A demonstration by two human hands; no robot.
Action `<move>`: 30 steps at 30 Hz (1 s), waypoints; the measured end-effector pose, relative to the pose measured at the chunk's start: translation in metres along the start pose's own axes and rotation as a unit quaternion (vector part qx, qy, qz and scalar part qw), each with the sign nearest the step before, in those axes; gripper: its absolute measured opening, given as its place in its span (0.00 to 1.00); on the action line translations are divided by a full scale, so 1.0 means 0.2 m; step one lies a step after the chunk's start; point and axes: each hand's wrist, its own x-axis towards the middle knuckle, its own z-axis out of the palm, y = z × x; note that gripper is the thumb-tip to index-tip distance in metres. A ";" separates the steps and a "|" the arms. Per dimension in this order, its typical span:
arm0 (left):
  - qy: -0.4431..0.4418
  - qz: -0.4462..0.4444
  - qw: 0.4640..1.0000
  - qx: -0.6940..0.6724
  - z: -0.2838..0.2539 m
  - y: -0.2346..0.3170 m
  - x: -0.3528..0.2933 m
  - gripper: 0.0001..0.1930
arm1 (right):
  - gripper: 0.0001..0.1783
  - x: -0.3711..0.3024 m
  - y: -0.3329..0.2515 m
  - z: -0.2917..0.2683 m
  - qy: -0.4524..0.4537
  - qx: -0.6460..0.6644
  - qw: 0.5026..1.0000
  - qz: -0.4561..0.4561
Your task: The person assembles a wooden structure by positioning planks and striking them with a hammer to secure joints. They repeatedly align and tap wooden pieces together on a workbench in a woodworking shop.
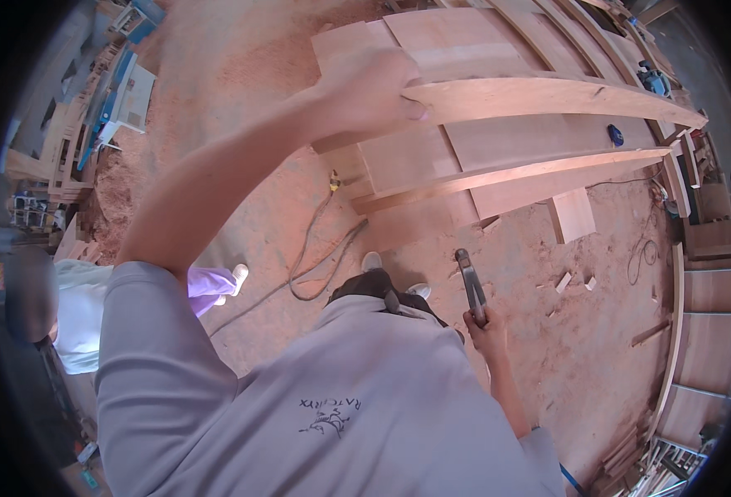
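My left arm reaches forward, and my left hand (382, 89) is closed on the near end of a long wooden board (531, 98) that stands on edge. Its fingertips are partly hidden by the board. Down at my right side, my right hand (487, 330) is wrapped round a dark grey, elongated hand tool (470, 277) with a rounded end pointing forward. Its exact kind cannot be made out. Below the held board runs a second wooden rail (515, 176), and flat wooden panels (498, 149) lie between and beneath them.
A blue tape measure (615, 135) rests on the panels. A dark cable (303, 265) with a yellow end snakes over the dusty floor. Wood offcuts (563, 282) are scattered to the right. At the left are a person in white and purple (84, 306) and a blue-and-white machine (129, 99).
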 end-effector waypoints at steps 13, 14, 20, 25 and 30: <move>-0.131 0.172 0.976 -0.028 0.10 -0.04 0.04 0.16 | 0.16 -0.05 -0.75 0.27 0.012 0.044 0.998 -0.035; -0.176 0.160 0.971 -0.006 0.07 -0.02 0.05 0.16 | 0.16 -0.05 -0.83 0.28 0.001 0.048 0.998 -0.033; -0.121 0.223 0.967 0.001 0.06 -0.26 0.22 0.17 | 0.11 -0.12 -1.07 0.43 0.074 0.086 0.989 -0.097; -0.091 0.222 0.969 -0.061 0.20 -0.44 0.43 0.24 | 0.13 -0.10 -1.04 0.55 0.115 0.014 0.990 -0.085; -0.091 0.218 0.970 -0.058 0.13 -0.45 0.38 0.23 | 0.15 -0.07 -1.10 0.62 0.150 -0.007 0.983 -0.106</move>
